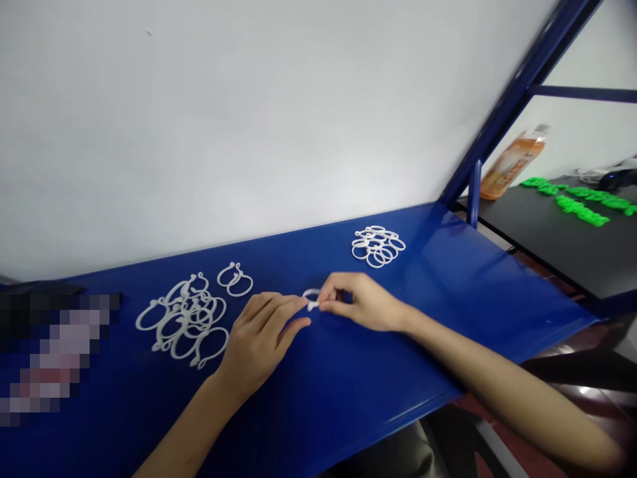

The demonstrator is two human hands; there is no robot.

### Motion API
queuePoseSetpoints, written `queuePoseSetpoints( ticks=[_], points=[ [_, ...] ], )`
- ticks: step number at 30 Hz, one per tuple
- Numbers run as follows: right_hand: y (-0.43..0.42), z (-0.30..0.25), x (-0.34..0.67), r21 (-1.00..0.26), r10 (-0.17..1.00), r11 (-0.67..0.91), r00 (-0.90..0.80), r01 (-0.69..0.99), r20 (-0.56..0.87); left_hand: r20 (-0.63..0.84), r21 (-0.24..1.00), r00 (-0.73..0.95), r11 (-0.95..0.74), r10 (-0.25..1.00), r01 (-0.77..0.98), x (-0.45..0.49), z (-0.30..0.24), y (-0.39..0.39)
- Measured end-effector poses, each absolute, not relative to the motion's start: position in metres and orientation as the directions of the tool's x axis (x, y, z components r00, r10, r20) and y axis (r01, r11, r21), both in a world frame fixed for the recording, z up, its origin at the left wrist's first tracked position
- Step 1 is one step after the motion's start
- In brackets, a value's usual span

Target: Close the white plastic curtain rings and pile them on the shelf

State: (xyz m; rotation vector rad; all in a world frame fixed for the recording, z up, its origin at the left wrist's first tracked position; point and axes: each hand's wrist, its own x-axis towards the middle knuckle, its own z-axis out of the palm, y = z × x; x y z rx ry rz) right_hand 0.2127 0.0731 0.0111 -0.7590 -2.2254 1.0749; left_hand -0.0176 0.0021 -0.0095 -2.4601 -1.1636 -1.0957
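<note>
My right hand [361,300] pinches a small white plastic ring [312,293] between thumb and fingertips, just above the blue table. My left hand [263,335] is at the ring's left side, its index fingertip at or touching the edge. Its thumb stands apart below, with a gap between. To the left lies a loose pile of white rings [192,318], open loops with small knobs or eyelets at their ends. Near that pile are a couple of similar rings [237,282]. Farther back on the right sits a tighter cluster of white rings [378,245], which look closed.
The blue table [398,385] runs along a pale wall [279,119]. A blue metal frame [497,126] rises at its right end. Beyond stands a black table [562,245] with an orange drink bottle [512,166] and green pieces [582,209]. A pixelated patch [64,352] covers something at far left.
</note>
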Motion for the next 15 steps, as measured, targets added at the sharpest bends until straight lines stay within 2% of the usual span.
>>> queuePoseSetpoints(
  ticks=[2,3,6,10,15],
  points=[
    [0.101,0.016,0.232,-0.635,0.645,0.698,-0.675,0.33,0.358,0.698,0.137,0.382,-0.638,0.605,0.758,-0.02,-0.008,0.002],
    [0.118,0.017,0.243,-0.536,0.654,0.735,-0.642,0.415,0.399,0.694,0.146,0.372,-0.627,0.616,0.766,-0.021,-0.007,0.002],
    [0.171,0.015,0.275,-0.362,0.741,0.666,-0.523,0.652,0.421,0.667,0.166,0.358,-0.598,0.654,0.784,-0.022,-0.007,0.004],
    [0.214,0.005,0.299,-0.309,0.811,0.574,-0.475,0.758,0.341,0.603,0.198,0.378,-0.59,0.703,0.782,-0.021,-0.01,0.006],
    [0.221,-0.003,0.3,-0.362,0.835,0.546,-0.461,0.755,0.3,0.557,0.23,0.389,-0.587,0.734,0.776,-0.021,-0.014,0.006]
  ],
)
